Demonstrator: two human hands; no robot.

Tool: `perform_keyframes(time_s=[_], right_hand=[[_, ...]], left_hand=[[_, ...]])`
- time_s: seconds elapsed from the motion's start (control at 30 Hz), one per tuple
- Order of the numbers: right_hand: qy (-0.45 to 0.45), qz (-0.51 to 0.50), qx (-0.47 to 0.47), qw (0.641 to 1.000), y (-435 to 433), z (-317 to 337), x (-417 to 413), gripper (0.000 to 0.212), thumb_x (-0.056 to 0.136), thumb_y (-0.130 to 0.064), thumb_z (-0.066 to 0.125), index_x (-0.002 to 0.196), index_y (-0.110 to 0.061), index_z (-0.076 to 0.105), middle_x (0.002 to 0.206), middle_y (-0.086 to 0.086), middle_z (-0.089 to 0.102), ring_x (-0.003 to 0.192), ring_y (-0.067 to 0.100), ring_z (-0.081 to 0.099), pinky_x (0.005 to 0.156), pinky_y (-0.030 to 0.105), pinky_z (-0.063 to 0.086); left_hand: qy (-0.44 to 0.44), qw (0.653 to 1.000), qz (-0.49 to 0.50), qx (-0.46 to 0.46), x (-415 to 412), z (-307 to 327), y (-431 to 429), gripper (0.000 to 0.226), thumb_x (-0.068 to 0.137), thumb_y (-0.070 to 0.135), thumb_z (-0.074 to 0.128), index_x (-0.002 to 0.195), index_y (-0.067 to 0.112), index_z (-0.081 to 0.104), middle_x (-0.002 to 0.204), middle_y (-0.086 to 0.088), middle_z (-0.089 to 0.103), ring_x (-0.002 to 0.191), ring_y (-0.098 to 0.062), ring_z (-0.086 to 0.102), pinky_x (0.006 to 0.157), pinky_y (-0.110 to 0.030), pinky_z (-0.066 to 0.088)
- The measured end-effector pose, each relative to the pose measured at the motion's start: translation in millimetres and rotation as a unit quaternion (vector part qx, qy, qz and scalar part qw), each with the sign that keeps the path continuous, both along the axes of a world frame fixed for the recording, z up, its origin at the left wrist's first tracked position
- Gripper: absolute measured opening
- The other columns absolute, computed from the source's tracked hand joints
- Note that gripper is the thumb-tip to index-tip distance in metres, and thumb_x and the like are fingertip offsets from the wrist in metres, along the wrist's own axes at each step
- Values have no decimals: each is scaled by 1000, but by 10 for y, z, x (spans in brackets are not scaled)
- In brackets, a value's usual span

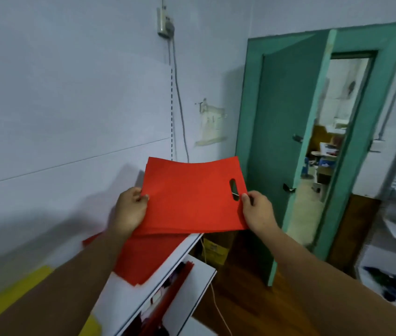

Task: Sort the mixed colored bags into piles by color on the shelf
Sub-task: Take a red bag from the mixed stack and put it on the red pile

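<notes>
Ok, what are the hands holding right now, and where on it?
A small stack of flat red fabric bags, held by both sides: left hand pinches the left edge, right hand grips the right edge beside the cut-out handle slot.

Green door [286,132] at 2 o'clock, standing ajar, green frame [385,122] around it. Room beyond doorway blurred, possibly furniture and boxes. Wall-mounted box [165,24] at 12 o'clock, grey cable [180,103] hanging from it. Yellow carton [213,251] on wooden floor [252,299] at 5 o'clock.
</notes>
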State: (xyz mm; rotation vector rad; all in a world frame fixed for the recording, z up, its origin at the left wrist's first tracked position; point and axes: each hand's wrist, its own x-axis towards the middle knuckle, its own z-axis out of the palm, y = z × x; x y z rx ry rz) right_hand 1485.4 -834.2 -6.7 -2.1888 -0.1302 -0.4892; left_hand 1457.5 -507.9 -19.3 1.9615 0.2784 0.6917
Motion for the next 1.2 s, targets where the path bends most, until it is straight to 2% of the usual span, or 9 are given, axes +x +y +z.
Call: perform_keyframes(time_s=[0.13,0.27,0.4,0.53,0.7,0.8,0.9,1.1,1.2], right_hand=[[4,95,-11,995,346,-96,897,24,106,-31,44,102,-17,64,87,-7,62,79,8,59,61,19,37],[12,186,-4,982,752,-215,1513,24,105,-32,46,114,-16,61,98,-4,64,81,10,60,65,22,42],[47,261,-15,964,1146,-432,1876,13,104,-31,49,107,-21,58,92,-6,61,77,6,58,60,21,42],[82,323,-71,940,1503,-785,2110,11,99,-28,56,92,-24,64,87,-7,64,83,11,62,71,28,47],[119,359,-125,917,1722,-1187,2290,17,96,-28,61,95,-17,74,88,-3,69,83,15,65,73,29,49],[132,369,-136,910,1796,-1331,2386,16,93,-30,66,93,-17,76,84,-4,69,83,15,66,74,29,52],[138,372,-148,906,1830,-1444,2423,18,91,-33,68,98,-19,76,88,-5,70,86,14,66,78,30,53],[153,377,-151,901,1809,-1562,2502,37,90,-44,67,121,-24,68,113,-1,70,101,17,65,86,29,50],[169,389,-162,891,1823,-1533,2545,34,94,-41,62,123,-24,67,118,-1,69,104,17,64,90,31,50]], left_hand=[[40,994,96,39,261,-104,269,14,91,13,63,102,8,72,99,-5,72,91,-23,67,85,-35,51],[69,981,181,19,223,-180,324,11,90,12,60,89,12,71,83,-2,70,76,-20,65,69,-30,46],[93,959,267,-28,25,-392,369,10,86,15,61,81,13,69,75,-5,70,69,-22,66,69,-38,54],[142,934,325,-40,-188,-675,349,7,86,18,66,80,14,69,75,-6,71,70,-23,67,70,-37,56],[200,921,329,-55,-317,-1165,329,28,71,36,65,78,10,72,68,-5,72,67,-24,68,67,-39,56],[226,913,336,-40,-308,-1367,336,19,81,32,68,89,15,71,80,-1,72,76,-21,68,72,-36,54],[217,907,361,6,-331,-1445,322,13,86,24,68,97,18,71,91,0,71,86,-24,67,78,-36,52],[222,914,339,36,-401,-1610,426,19,82,35,61,97,26,68,77,5,71,68,-14,67,65,-38,57],[240,912,329,46,-357,-1581,446,12,89,27,59,87,21,69,71,2,70,62,-16,65,62,-38,56]])
